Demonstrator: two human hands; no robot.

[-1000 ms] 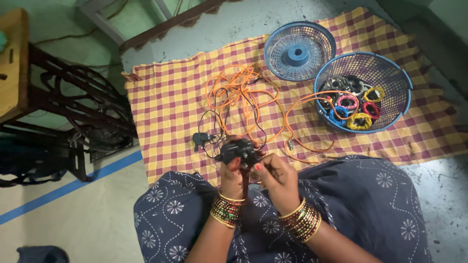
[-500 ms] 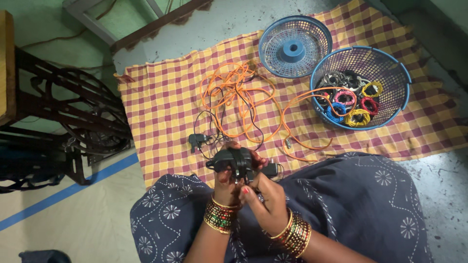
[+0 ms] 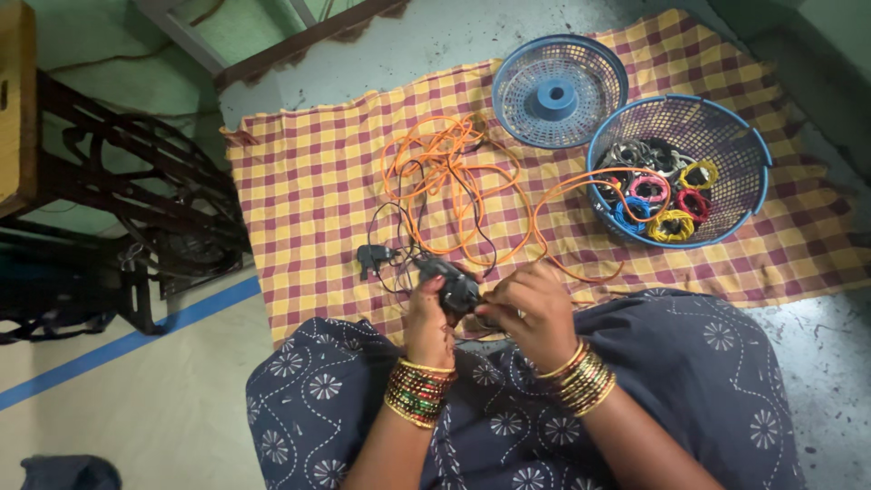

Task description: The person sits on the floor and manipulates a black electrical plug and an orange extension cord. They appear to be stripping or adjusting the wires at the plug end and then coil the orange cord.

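A checked cloth (image 3: pixel 308 200) covers the floor; a blue basket (image 3: pixel 758 145) of coiled cables sits at its far right, well apart from the hands. A loose orange cable (image 3: pixel 454 172) lies just beyond them. Left hand (image 3: pixel 428 319) and right hand (image 3: pixel 531 308) both clamp a black cable bundle (image 3: pixel 458 289) between them, above the lap.
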